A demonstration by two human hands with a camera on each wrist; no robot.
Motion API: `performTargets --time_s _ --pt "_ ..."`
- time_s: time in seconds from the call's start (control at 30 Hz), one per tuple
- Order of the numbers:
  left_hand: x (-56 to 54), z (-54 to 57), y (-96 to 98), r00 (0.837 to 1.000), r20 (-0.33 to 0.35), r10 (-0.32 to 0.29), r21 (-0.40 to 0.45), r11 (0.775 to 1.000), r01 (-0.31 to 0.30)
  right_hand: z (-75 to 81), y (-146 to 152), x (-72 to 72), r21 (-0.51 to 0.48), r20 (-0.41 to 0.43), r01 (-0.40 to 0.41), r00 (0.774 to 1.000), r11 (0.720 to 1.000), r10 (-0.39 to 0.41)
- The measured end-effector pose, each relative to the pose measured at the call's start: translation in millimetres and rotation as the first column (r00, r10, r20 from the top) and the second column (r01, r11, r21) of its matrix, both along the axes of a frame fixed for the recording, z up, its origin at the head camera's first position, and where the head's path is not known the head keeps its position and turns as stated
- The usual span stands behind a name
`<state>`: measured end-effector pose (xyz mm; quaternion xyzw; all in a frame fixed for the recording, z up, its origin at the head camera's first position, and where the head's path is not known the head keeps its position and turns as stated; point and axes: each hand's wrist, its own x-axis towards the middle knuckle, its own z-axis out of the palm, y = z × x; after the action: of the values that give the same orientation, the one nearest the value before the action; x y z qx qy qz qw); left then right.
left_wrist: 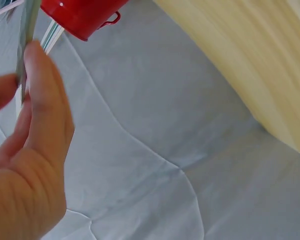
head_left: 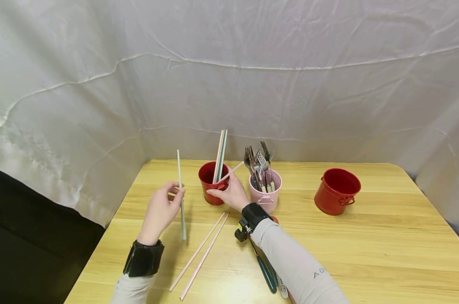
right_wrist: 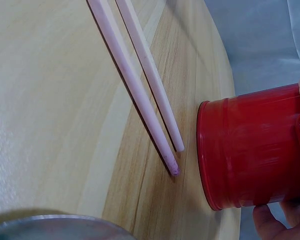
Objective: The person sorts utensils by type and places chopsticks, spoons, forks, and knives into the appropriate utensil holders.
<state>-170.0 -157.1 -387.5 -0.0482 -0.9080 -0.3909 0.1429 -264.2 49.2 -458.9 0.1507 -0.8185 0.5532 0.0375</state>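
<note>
A pale green chopstick (head_left: 182,215) stands nearly upright in my left hand (head_left: 162,209), pinched between thumb and fingers over the table's left side. My right hand (head_left: 231,193) holds the red bucket (head_left: 208,185) at its side. In the right wrist view, fingertips (right_wrist: 267,222) and the thumb lie on opposite sides of the bucket wall. Several chopsticks (head_left: 220,150) in pale and green colours stand in this bucket. One pink chopstick (head_left: 237,167) leans out over its right rim, partly hidden by my right hand. Two pink chopsticks (head_left: 204,257) lie on the table between my arms.
Right of my right hand, a pink bucket (head_left: 265,200) holds several forks (head_left: 261,162). Another red bucket (head_left: 330,200) stands farther right on the wooden table (head_left: 385,236). Dark-green-handled cutlery (head_left: 266,274) lies partly under my right forearm. Grey cloth (head_left: 252,97) hangs behind the table.
</note>
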Motion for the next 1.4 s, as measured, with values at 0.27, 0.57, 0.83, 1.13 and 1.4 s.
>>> performTargets --time_s 0.27,0.57,0.83,1.13,1.4 --pt "-8.9 12.2 12.8 0.969 -0.237 0.075 0.236 0.972 -0.018 -0.6 0.2 0.4 0.0 -0.005 0.0 1.0 1.0 0.0" --pt "-20.4 21.0 30.2 0.853 -0.496 0.159 0.381 0.923 0.05 0.7 0.7 1.0 0.009 0.006 0.004 1.0 1.0 -0.005" --pt "-30.3 19.7 47.2 0.794 -0.591 0.144 0.428 0.89 0.157 0.7 0.4 0.9 0.002 0.004 0.006 1.0 1.0 -0.006" --pt "-44.4 2.3 53.9 0.828 -0.557 0.056 0.288 0.949 0.129 0.8 -0.9 0.6 0.016 0.007 0.008 1.0 1.0 -0.008" --pt "-49.5 -1.7 56.6 0.89 -0.455 0.009 0.132 0.99 0.057 0.8 -0.9 0.6 0.019 -0.013 0.012 1.0 1.0 -0.012"
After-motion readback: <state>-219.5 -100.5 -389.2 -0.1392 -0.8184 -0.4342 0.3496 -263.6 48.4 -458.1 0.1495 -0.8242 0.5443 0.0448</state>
